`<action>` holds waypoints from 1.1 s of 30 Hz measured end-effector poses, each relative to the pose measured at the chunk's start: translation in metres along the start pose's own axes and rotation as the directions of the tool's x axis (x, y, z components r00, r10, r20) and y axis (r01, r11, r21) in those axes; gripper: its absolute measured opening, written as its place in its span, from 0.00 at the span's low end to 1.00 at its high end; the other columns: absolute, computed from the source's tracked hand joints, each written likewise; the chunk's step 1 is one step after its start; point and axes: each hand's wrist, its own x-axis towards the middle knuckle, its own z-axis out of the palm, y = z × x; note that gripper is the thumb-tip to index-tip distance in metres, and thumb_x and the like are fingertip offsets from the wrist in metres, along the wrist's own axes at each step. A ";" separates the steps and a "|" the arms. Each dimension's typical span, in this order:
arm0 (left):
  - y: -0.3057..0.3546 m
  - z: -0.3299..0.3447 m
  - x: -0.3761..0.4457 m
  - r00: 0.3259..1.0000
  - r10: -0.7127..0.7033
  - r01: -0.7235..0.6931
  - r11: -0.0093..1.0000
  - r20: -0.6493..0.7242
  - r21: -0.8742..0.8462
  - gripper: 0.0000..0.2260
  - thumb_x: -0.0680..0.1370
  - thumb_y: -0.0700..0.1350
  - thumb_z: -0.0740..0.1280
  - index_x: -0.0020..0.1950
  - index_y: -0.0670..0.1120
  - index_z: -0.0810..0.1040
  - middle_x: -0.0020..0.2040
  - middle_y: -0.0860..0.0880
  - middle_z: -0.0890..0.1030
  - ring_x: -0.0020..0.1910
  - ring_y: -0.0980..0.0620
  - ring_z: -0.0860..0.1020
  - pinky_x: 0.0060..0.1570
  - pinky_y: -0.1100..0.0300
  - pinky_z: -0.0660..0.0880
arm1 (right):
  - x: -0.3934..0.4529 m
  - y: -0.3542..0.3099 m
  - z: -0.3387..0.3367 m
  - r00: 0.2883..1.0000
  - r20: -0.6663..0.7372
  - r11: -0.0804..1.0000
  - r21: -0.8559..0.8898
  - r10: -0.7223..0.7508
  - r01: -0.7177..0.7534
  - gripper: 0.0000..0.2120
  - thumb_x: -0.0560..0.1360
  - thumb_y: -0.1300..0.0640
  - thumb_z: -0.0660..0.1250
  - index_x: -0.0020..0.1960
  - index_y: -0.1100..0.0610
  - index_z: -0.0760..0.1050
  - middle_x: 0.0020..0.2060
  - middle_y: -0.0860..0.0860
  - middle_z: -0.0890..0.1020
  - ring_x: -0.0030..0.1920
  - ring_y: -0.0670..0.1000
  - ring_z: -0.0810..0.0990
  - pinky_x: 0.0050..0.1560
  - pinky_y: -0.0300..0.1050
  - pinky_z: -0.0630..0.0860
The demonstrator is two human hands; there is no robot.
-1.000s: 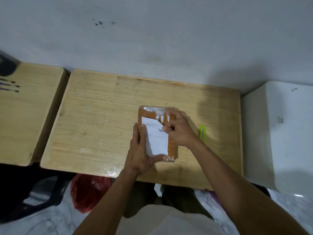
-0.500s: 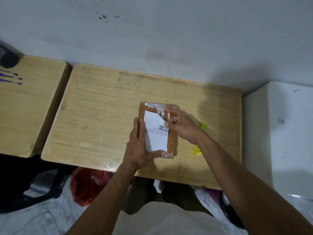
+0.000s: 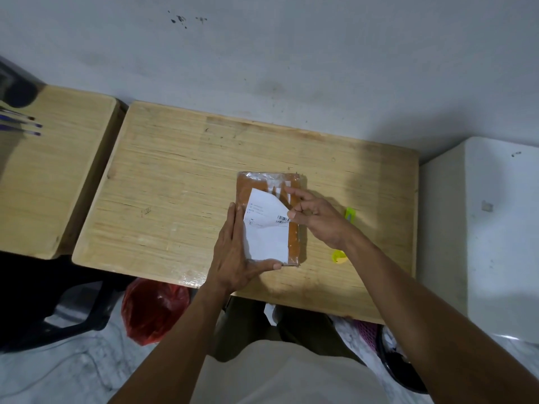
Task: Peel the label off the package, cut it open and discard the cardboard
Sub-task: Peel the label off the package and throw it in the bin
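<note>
A flat brown package [image 3: 294,243] wrapped in clear tape lies on the wooden table [image 3: 175,199]. A white label [image 3: 267,228] covers most of its top; the label's upper right corner is peeled back and folded down. My right hand [image 3: 318,220] pinches that peeled corner by the barcode. My left hand [image 3: 236,255] presses the package's left and near edges, thumb across the bottom. A yellow-green cutter [image 3: 349,214] lies on the table behind my right wrist, mostly hidden, its end [image 3: 338,256] showing below.
A second wooden table [image 3: 43,185] stands to the left with purple pens [image 3: 29,126] on it. A white box [image 3: 481,243] stands to the right. A red plastic bag [image 3: 151,310] lies on the floor under the table edge. A grey wall is behind.
My right hand has pulled the label's upper right corner further down and right, exposing more brown package. My left hand stays on the package. The view has shifted slightly.
</note>
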 end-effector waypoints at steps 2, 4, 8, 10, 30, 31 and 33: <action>-0.004 0.001 0.000 1.000 0.006 -0.005 1.000 -0.009 0.017 0.65 0.59 0.78 0.68 0.81 0.48 0.39 0.82 0.50 0.38 0.81 0.52 0.41 0.76 0.51 0.49 | -0.001 0.004 -0.003 1.000 -0.023 0.998 0.064 0.004 -0.003 0.08 0.78 0.64 0.67 0.43 0.66 0.81 0.71 0.42 0.70 0.65 0.35 0.71 0.62 0.42 0.73; -0.007 0.002 0.000 1.000 0.018 -0.017 0.999 -0.018 0.036 0.64 0.60 0.79 0.66 0.81 0.47 0.37 0.81 0.49 0.36 0.80 0.53 0.39 0.76 0.52 0.49 | -0.001 0.011 -0.006 0.998 -0.060 0.990 0.138 0.026 -0.017 0.07 0.78 0.65 0.66 0.46 0.69 0.80 0.70 0.44 0.72 0.69 0.44 0.72 0.66 0.50 0.74; -0.008 0.001 -0.001 0.999 0.043 -0.043 0.999 -0.025 0.025 0.63 0.61 0.78 0.66 0.81 0.47 0.36 0.80 0.50 0.35 0.80 0.55 0.37 0.75 0.53 0.48 | -0.002 0.016 -0.004 0.994 -0.098 0.977 0.212 0.038 -0.016 0.09 0.78 0.64 0.67 0.42 0.57 0.83 0.67 0.45 0.75 0.67 0.49 0.75 0.65 0.53 0.75; -0.010 0.002 -0.002 0.997 0.071 -0.071 0.997 -0.039 0.017 0.62 0.62 0.78 0.66 0.81 0.46 0.38 0.81 0.50 0.37 0.80 0.54 0.38 0.74 0.54 0.48 | -0.004 0.017 0.000 0.989 -0.130 0.947 0.320 0.064 -0.019 0.08 0.79 0.64 0.66 0.45 0.58 0.82 0.66 0.48 0.76 0.65 0.51 0.76 0.63 0.48 0.76; 0.011 -0.011 -0.008 0.993 -0.113 0.110 0.990 0.032 0.083 0.65 0.54 0.84 0.59 0.79 0.56 0.32 0.81 0.53 0.36 0.81 0.47 0.44 0.74 0.34 0.56 | -0.030 -0.032 -0.019 0.861 -0.506 0.989 0.145 0.045 0.033 0.10 0.80 0.54 0.65 0.41 0.50 0.80 0.42 0.51 0.81 0.45 0.51 0.76 0.45 0.56 0.77; 0.013 -0.012 -0.009 0.993 -0.116 0.113 0.990 0.031 0.086 0.64 0.54 0.84 0.59 0.78 0.56 0.32 0.81 0.52 0.36 0.81 0.47 0.44 0.74 0.34 0.56 | -0.032 -0.035 -0.018 0.852 -0.522 0.992 0.122 0.043 0.025 0.10 0.80 0.54 0.66 0.40 0.49 0.80 0.40 0.49 0.82 0.44 0.49 0.77 0.48 0.58 0.78; 0.015 -0.014 -0.010 0.992 -0.122 0.119 0.990 0.034 0.082 0.64 0.55 0.84 0.59 0.78 0.57 0.32 0.81 0.52 0.36 0.81 0.46 0.44 0.74 0.33 0.56 | -0.036 -0.037 -0.016 0.843 -0.535 0.993 0.118 0.053 0.013 0.09 0.79 0.53 0.66 0.42 0.49 0.81 0.40 0.45 0.83 0.43 0.46 0.79 0.54 0.59 0.79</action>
